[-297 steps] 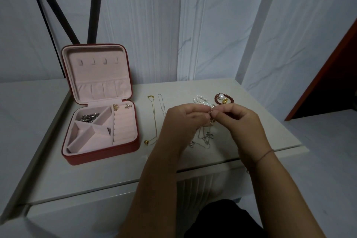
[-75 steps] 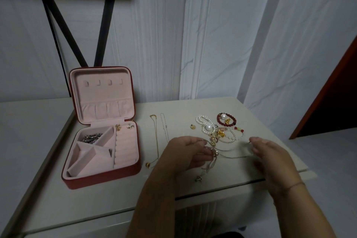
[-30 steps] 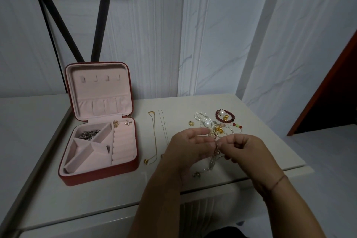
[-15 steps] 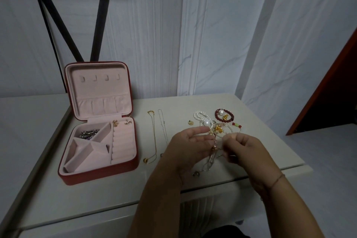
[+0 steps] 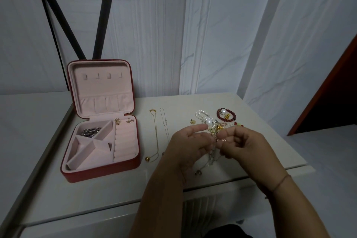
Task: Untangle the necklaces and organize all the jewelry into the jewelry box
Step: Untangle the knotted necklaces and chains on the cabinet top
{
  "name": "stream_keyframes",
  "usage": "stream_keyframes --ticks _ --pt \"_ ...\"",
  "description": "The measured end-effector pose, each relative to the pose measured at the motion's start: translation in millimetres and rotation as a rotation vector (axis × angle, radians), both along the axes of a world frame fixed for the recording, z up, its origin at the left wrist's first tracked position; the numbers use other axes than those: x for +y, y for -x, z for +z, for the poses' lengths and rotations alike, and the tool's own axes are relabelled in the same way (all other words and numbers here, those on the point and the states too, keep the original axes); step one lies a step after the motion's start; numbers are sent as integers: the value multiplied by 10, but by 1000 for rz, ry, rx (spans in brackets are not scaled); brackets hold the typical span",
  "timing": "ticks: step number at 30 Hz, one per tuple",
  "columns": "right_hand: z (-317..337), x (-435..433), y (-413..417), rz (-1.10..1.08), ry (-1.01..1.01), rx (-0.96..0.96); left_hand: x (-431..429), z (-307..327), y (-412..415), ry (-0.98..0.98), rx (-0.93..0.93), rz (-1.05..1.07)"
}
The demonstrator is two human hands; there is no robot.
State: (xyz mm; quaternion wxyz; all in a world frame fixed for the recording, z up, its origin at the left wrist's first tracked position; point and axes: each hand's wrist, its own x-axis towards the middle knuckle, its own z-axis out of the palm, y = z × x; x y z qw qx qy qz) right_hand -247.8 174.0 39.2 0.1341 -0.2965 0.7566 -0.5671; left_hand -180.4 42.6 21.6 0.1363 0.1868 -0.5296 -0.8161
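the task is early: the jewelry box (image 5: 100, 172) lies open on the desk (image 5: 270, 152), holding only silver pieces (image 5: 90, 132) in one compartment and two earrings (image 5: 123, 121) on the ring rolls. a gold necklace (image 5: 156, 137) and a silver chain (image 5: 165, 123) lie straightened beside it, and a pearl bracelet (image 5: 203, 117) and a red bead bracelet (image 5: 226, 117) wait behind. the left hand (image 5: 189, 145) and right hand (image 5: 249, 147) each have their grip pinched on a thin knotted chain (image 5: 211, 160), held just above the desk with its tail dangling.
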Motion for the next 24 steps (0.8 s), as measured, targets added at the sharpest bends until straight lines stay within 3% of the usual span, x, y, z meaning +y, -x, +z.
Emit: stream_keyframes --ticks 7,16,20,24 --pt "-41 8 7 8 43 -63 12 -21 29 100 -83 -41" --pt "-45 63 81 -2 244 -325 -42 0 -11 194 -101 -92" --pt "-37 46 59 48 237 -300 -15 13 -39 436 -76 -157" --pt "-40 45 66 38 221 -270 -31 -9 -54 453 -70 -125"
